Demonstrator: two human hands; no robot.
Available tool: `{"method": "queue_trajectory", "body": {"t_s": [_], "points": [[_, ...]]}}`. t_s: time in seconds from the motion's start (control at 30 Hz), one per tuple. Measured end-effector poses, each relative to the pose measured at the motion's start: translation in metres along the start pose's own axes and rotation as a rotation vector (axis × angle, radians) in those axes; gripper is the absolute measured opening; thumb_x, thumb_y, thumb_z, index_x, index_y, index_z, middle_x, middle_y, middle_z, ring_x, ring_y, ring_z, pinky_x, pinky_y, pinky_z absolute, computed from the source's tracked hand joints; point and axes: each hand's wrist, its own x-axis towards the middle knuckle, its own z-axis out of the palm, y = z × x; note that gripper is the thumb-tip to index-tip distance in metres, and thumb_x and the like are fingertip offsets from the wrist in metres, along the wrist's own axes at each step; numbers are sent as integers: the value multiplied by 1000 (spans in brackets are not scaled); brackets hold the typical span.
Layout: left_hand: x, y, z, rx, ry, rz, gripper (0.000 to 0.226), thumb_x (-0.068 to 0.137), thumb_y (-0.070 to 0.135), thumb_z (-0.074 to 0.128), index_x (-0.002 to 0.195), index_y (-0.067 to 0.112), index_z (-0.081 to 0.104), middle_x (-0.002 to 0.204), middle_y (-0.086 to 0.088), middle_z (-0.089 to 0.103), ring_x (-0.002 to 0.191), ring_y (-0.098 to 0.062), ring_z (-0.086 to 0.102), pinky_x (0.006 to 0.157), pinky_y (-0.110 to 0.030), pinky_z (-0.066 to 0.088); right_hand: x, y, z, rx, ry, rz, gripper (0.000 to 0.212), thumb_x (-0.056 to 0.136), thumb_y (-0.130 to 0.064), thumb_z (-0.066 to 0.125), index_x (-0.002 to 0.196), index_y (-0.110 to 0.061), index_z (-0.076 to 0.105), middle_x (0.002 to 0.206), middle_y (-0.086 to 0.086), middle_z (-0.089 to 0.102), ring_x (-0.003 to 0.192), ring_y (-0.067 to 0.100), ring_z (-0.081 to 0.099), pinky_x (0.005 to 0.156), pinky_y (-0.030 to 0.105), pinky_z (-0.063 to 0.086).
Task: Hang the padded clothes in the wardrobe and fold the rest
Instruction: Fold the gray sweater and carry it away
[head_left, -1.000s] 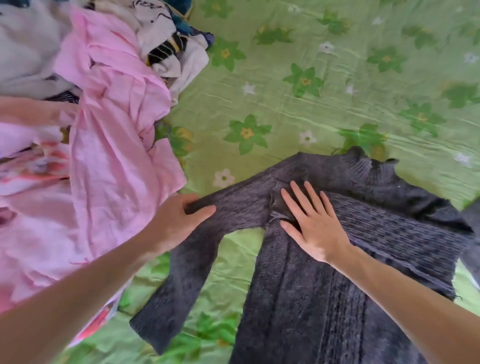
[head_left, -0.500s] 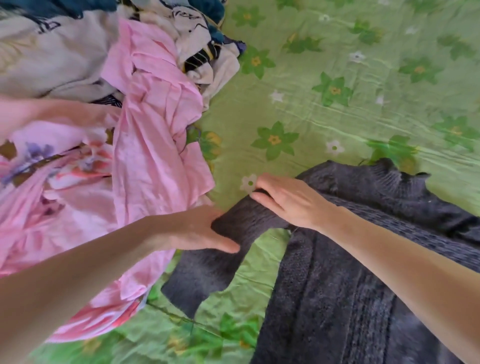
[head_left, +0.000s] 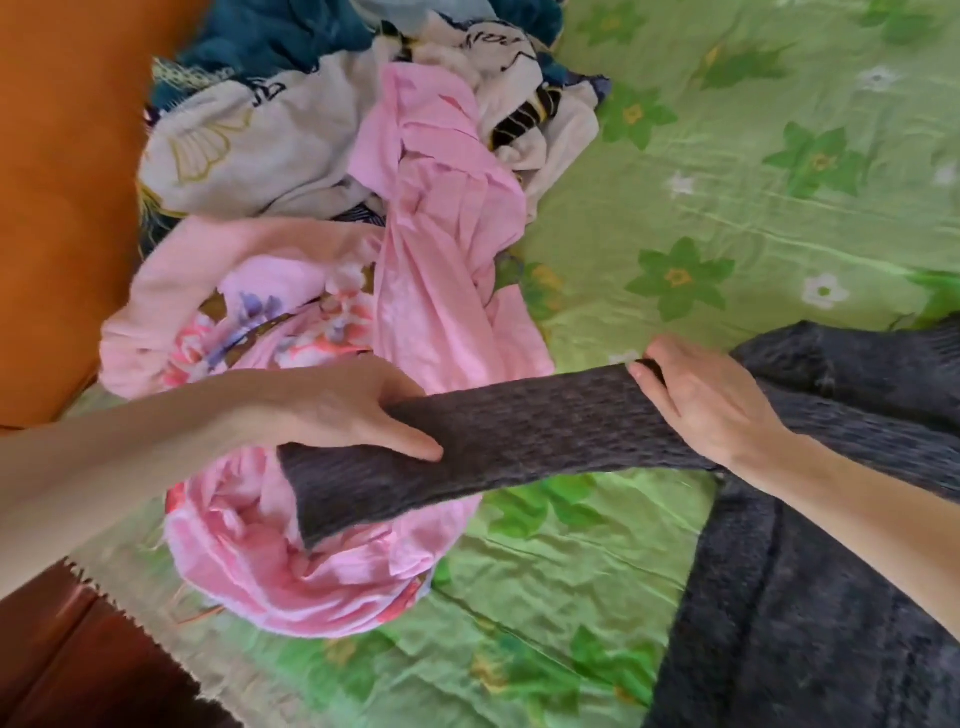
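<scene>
A dark grey knitted sweater (head_left: 810, 597) lies on the green flowered bedsheet (head_left: 727, 171) at the lower right. Its left sleeve (head_left: 519, 441) is stretched out sideways toward the left, lifted over the pink clothes. My left hand (head_left: 358, 410) grips the sleeve near its cuff, thumb on top and fingers hidden underneath. My right hand (head_left: 701, 400) holds the sleeve near the shoulder, fingers curled over its upper edge.
A heap of unfolded clothes lies at the left: a pink garment (head_left: 441, 249), a pink flowered one (head_left: 291, 566), a white printed one (head_left: 249, 150) and a dark teal one (head_left: 280, 41). An orange surface (head_left: 62, 182) and the brown bed edge (head_left: 57, 665) border the left.
The sleeve hung down along the sweater's side; both hands have taken hold of it and pulled it out straight to the left. The view has shifted left and up.
</scene>
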Motion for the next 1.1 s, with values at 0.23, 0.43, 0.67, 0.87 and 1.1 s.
{"method": "queue_trajectory", "body": {"t_s": [0.23, 0.43, 0.67, 0.87, 1.1], "points": [[-10, -49, -27, -68, 172, -111, 17, 89, 35, 81, 75, 26, 81, 74, 5, 75, 73, -6, 69, 70, -22, 45, -3, -35, 33, 30, 146, 59, 39, 107, -37, 41, 127, -7, 56, 121, 14, 59, 101, 37, 56, 84, 48, 47], [-4, -67, -12, -168, 460, -156, 13, 87, 32, 84, 83, 20, 83, 86, -6, 77, 79, -15, 67, 69, -25, 43, -28, -56, 60, 78, 166, 43, 46, 110, -36, 38, 140, -6, 57, 147, 13, 57, 133, 34, 55, 108, 47, 46], [8, -43, 6, -347, 665, -107, 8, 88, 30, 83, 92, 24, 80, 86, 9, 76, 81, -4, 69, 68, -16, 47, -38, -78, 69, 115, -20, 86, 77, 103, -66, 32, 158, -13, 38, 163, 10, 41, 151, 27, 37, 124, 48, 29], [22, 24, 37, -486, 435, 117, 14, 78, 24, 88, 88, 18, 80, 79, 4, 76, 73, -5, 67, 65, -15, 49, -25, -127, 30, 375, 19, -25, 94, 85, -66, 65, 157, -15, 34, 149, 0, 55, 134, 17, 53, 118, 39, 36], [57, 123, 89, -567, 294, 336, 21, 86, 29, 82, 107, 28, 79, 101, 1, 81, 89, -12, 76, 68, -30, 61, -53, -95, 1, 920, 299, 381, 39, 91, -15, 59, 130, -14, 62, 93, 7, 76, 79, 33, 70, 63, 48, 54]]}}
